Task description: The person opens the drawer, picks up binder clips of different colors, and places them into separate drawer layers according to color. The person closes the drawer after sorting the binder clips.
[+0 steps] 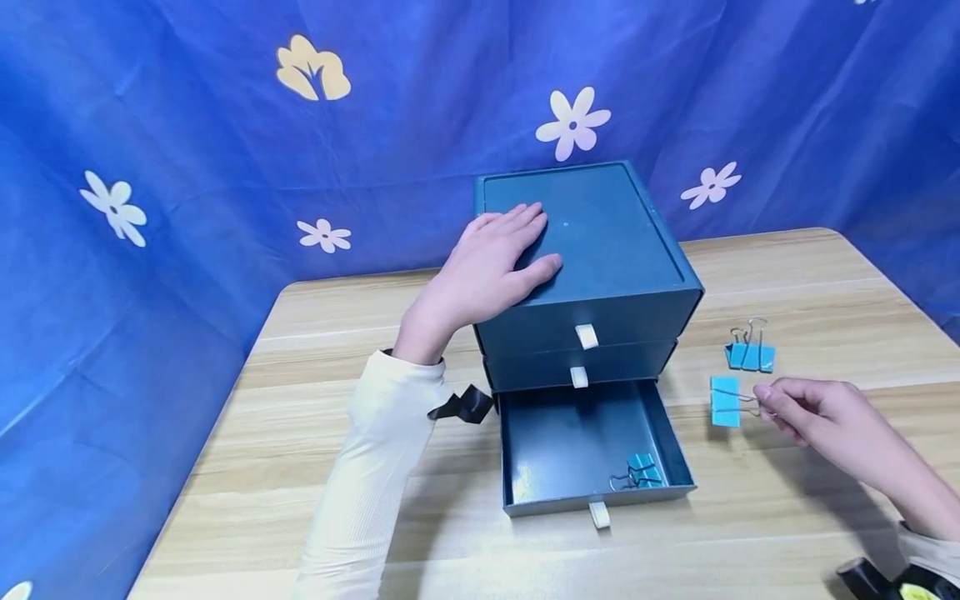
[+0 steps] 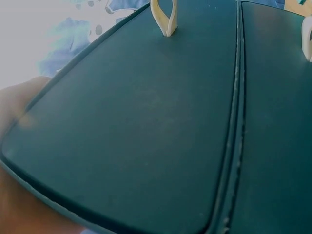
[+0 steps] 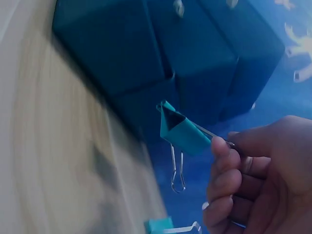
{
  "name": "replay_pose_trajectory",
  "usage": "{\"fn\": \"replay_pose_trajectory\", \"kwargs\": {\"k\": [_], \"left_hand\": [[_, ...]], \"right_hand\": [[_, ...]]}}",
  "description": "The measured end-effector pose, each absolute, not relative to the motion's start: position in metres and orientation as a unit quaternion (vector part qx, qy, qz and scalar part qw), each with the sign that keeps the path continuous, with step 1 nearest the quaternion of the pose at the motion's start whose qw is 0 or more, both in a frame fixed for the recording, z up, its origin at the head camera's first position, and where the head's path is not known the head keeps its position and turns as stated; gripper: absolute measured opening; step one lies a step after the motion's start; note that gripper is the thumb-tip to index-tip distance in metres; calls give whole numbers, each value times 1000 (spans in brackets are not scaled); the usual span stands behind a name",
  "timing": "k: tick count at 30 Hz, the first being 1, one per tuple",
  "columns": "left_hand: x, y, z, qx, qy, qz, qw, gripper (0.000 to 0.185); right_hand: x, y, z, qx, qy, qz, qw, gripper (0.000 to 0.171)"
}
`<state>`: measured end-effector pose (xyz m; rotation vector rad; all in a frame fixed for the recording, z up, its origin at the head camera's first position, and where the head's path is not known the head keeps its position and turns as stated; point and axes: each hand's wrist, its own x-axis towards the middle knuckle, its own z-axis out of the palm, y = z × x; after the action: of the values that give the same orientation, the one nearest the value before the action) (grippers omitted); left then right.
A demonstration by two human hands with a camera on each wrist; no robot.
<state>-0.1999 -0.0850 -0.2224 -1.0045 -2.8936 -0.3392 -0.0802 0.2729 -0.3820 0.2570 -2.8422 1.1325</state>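
Note:
My left hand [image 1: 491, 262] lies with straight fingers on the top of a dark teal drawer box [image 1: 600, 233], near its left edge. Between thumb and fingertips my right hand [image 1: 817, 417] pinches a wire handle of a light-blue binder clip [image 1: 725, 402], held above the table right of the box. In the right wrist view that binder clip [image 3: 187, 134] hangs tilted, its other handle pointing down. A second binder clip [image 1: 752, 357] sits on the table just behind it. The bottom drawer [image 1: 570, 433] is pulled out, with another binder clip [image 1: 645, 469] in its front right corner.
Both upper drawers are closed, with white pull tabs [image 1: 587, 336] on their fronts; a similar tab [image 1: 599, 514] is on the bottom drawer. Everything stands on a wood-grain table [image 1: 337, 358]. Behind it hangs a blue curtain [image 1: 420, 125] with flower prints.

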Motion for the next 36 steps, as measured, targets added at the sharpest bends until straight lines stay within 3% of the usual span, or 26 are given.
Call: {"fn": "replay_pose_trajectory", "kwargs": {"k": [12, 23, 29, 36], "left_hand": [[-198, -87, -222, -322, -939, -117, 32, 62], [-199, -86, -223, -324, -939, -113, 30, 63], [-199, -86, -223, -325, -938, -116, 31, 63], [-199, -86, -223, -325, -939, -110, 29, 63]], "right_hand": [[-70, 239, -361, 167, -904, 388, 67, 34], [-72, 199, -359, 242, -894, 366, 85, 40], [-78, 169, -363, 304, -885, 336, 103, 34], [-81, 138, -374, 329, -892, 305, 61, 31]]}}
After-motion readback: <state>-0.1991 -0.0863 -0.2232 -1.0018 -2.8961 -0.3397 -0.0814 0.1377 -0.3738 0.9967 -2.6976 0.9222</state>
